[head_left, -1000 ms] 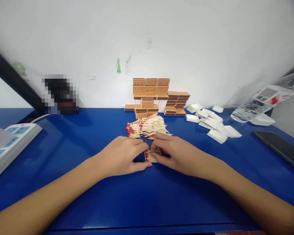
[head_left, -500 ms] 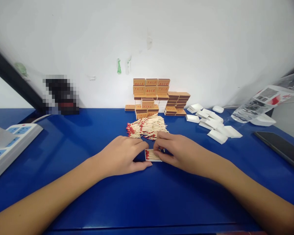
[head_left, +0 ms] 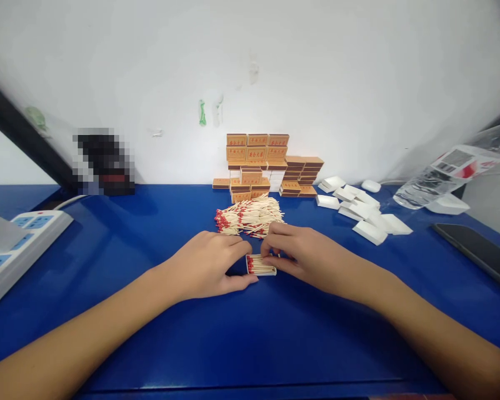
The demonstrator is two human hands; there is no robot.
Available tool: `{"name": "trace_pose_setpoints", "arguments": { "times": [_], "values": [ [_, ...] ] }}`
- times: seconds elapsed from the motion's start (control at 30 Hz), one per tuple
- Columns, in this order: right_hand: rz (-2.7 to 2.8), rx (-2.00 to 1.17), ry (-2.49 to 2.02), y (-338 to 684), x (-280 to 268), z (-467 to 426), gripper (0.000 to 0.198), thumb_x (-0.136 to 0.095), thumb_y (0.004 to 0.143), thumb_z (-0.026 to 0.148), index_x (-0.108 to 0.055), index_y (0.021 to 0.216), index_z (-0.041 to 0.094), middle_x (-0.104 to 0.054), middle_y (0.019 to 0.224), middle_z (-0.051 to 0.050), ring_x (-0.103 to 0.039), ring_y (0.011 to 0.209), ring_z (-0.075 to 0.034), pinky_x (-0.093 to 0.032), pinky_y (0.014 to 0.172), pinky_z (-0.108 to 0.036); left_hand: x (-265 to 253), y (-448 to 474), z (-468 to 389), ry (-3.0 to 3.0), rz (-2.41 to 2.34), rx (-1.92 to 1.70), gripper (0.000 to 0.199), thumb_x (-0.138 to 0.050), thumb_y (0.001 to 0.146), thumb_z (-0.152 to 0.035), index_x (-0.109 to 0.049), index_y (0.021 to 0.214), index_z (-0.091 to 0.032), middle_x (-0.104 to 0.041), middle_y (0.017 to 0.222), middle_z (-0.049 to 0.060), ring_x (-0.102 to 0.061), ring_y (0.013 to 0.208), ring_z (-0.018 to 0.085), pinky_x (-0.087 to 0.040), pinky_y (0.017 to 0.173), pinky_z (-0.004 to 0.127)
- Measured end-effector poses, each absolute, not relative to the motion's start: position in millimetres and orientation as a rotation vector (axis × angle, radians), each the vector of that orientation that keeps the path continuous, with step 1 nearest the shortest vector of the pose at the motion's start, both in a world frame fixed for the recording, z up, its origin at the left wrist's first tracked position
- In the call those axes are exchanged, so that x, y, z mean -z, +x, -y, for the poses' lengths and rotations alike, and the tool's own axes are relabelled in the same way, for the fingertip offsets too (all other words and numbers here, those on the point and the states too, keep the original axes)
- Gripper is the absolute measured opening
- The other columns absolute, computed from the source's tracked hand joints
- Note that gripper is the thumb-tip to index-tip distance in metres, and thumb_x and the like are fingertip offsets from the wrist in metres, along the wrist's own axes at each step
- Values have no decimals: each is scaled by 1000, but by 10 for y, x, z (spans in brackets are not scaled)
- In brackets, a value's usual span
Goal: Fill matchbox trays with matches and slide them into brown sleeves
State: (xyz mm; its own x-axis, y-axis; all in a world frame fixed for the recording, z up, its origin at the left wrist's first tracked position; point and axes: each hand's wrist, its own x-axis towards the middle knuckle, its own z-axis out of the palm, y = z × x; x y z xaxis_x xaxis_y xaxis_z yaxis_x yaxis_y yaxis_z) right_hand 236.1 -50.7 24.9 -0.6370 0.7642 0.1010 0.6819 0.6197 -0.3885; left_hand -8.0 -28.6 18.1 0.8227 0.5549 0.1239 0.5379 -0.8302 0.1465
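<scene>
A small white matchbox tray (head_left: 269, 273) lies on the blue table, with a row of red-headed matches (head_left: 257, 263) in it, heads to the left. My left hand (head_left: 210, 261) steadies the tray's left end, thumb at the near side and index finger at the far side. Fingers and thumb together, my right hand (head_left: 294, 250) is over the tray's right part, touching the matches. Whether it pinches a single match is hidden by the fingers. Just beyond both hands lies a large heap of loose matches (head_left: 254, 215), most of its red heads to the left.
Orange matchboxes (head_left: 256, 153) are stacked against the wall. White trays (head_left: 360, 210) lie scattered at the right, near a tilted water bottle (head_left: 441, 172) and a black phone (head_left: 479, 255). A power strip (head_left: 37, 236) is on the left, a pixelated dark object (head_left: 108, 161) behind it.
My right hand's fingers have shifted slightly over the tray, uncovering more of its right end. My left hand stays at the tray's left end.
</scene>
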Motion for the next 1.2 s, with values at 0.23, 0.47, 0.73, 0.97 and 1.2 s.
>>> {"name": "trace_pose_setpoints", "arguments": {
  "times": [0.23, 0.47, 0.73, 0.97, 1.2],
  "values": [
    [2472, -262, -1318, 2520, -309, 420, 20, -59, 102, 29, -66, 86, 20, -65, 87, -3, -58, 75, -16, -38, 66, -30, -175, -84, 282, 2900, -893, -242, 31, -64, 98, -49, -67, 103, -19, -74, 92, 1, -69, 78, 19, -44, 65, 32],
    [2455, -329, -1584, 2525, -234, 400, 30, -67, 95, 42, -59, 74, 21, -65, 77, -2, -56, 69, -17, -36, 61, -30, -175, -90, 279, 2907, -917, -238, 32, -64, 97, -50, -68, 103, -19, -73, 89, 1, -67, 76, 19, -43, 64, 32],
    [2511, -340, -1456, 2537, -301, 426, 14, -58, 96, 21, -61, 83, 21, -66, 86, -4, -57, 71, -17, -39, 63, -30, -151, -109, 255, 2929, -922, -268, 34, -63, 98, -51, -68, 105, -18, -74, 91, 2, -69, 78, 21, -46, 65, 33],
    [2495, -446, -1235, 2338, -282, 541, 11, -56, 101, 21, -63, 93, 20, -66, 97, -4, -60, 79, -16, -43, 69, -29, -157, -94, 264, 2913, -916, -278, 32, -63, 97, -48, -68, 102, -17, -73, 89, 2, -69, 76, 20, -46, 64, 33],
    [2486, -262, -1420, 2519, -264, 436, 12, -61, 99, 28, -63, 90, 20, -64, 91, -4, -57, 76, -17, -40, 66, -30, -163, -89, 276, 2910, -917, -292, 31, -65, 97, -48, -70, 105, -18, -74, 88, 2, -68, 73, 19, -45, 64, 31]
  ]
}}
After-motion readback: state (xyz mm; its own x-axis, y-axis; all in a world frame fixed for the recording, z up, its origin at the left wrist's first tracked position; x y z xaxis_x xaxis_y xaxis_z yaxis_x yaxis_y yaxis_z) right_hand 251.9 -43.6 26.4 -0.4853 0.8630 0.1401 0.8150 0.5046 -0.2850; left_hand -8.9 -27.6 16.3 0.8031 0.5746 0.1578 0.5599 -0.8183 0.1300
